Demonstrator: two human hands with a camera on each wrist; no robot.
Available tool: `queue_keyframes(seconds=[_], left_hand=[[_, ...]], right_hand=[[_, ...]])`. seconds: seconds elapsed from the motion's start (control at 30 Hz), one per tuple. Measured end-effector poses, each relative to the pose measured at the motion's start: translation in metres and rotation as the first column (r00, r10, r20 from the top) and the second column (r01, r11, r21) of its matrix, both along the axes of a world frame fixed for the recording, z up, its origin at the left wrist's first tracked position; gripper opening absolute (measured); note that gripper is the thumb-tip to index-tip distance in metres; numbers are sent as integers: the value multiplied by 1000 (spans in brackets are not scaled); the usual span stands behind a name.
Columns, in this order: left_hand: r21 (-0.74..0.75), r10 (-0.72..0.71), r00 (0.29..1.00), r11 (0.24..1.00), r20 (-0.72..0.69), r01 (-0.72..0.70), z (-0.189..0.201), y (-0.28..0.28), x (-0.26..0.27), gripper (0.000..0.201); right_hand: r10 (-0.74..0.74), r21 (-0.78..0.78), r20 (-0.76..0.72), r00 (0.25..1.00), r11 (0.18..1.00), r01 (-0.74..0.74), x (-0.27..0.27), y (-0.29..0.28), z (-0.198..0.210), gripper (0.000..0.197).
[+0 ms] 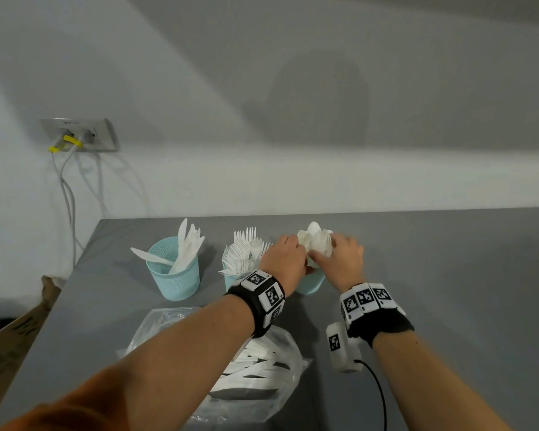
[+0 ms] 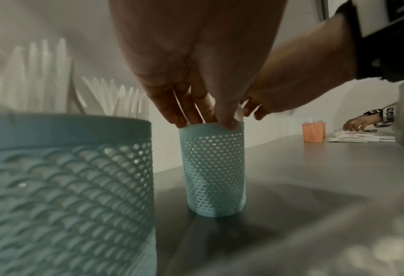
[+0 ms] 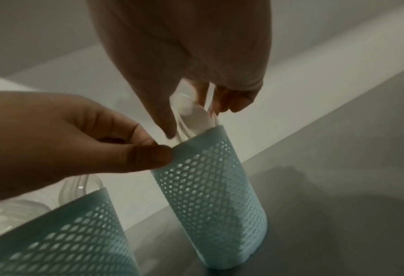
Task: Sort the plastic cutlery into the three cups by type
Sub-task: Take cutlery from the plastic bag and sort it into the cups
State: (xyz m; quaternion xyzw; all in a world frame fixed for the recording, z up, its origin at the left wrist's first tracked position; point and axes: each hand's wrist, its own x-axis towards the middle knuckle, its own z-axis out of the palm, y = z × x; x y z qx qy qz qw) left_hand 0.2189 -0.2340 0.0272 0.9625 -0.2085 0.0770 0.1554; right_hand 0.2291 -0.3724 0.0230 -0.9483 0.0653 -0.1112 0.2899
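Three light-blue perforated cups stand in a row on the grey table (image 1: 448, 275). The left cup (image 1: 173, 275) holds knives and the middle cup (image 1: 231, 279) holds forks (image 1: 243, 253). The right cup (image 1: 311, 286) holds a bunch of white spoons (image 1: 316, 241). My left hand (image 1: 294, 259) pinches the rim of the spoon cup (image 3: 210, 186), thumb on the outside. My right hand (image 1: 329, 255) reaches down from above, and its fingers (image 3: 234, 100) grip the spoons (image 3: 196, 115) that stick out of the cup.
A clear plastic bag (image 1: 262, 365) of wrapped white cutlery lies near the front, under my left forearm. A white device (image 1: 343, 349) with a black cable hangs at my right wrist. Far along the table stand an orange cup (image 2: 313, 132) and another person's hand (image 2: 357, 123). A cardboard box (image 1: 10, 346) sits off the table's left edge.
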Motion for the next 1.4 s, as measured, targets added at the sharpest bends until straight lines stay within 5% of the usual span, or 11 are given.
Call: queue_keyframes(seconds=[0.1, 0.23, 0.5, 0.6, 0.7, 0.83, 0.93, 1.17, 1.3, 1.4], left_hand=[[0, 13, 1000, 1000, -7, -13, 0, -1, 0, 42], [-13, 19, 1000, 1000, -20, -19, 1, -2, -1, 39], [-161, -41, 998, 986, -54, 32, 20, 14, -20, 25], [-240, -74, 997, 967, 35, 81, 34, 40, -46, 20], [-263, -69, 998, 963, -10, 64, 40, 81, -78, 14], [-197, 50, 994, 978, -95, -68, 24, 143, -114, 14], [-126, 133, 974, 979, -185, -158, 5, 182, -134, 24], [118, 270, 899, 963, -345, -244, -33, 221, -162, 71], [67, 292, 846, 954, -447, -293, -45, 225, -169, 96], [21, 318, 828, 937, -462, -348, -49, 218, -178, 104]], right_hand=[[48, 207, 183, 982, 975, -86, -9, -5, 7, 59], [213, -19, 105, 971, 977, -212, -14, -15, -1, 38], [117, -116, 105, 988, 988, -105, -30, -4, 12, 29], [116, 3, 166, 979, 993, -118, -40, 12, 25, 22], [235, 156, 259, 937, 947, -281, -59, 40, 38, 13], [473, 342, 105, 875, 809, -479, -98, 79, 40, 13], [621, 285, -152, 769, 772, -568, -119, 94, 22, 11], [530, -34, -481, 699, 785, -618, -127, 88, -30, 62], [473, -210, -562, 679, 712, -670, -131, 86, -41, 88], [440, -259, -580, 685, 698, -668, -132, 86, -43, 89]])
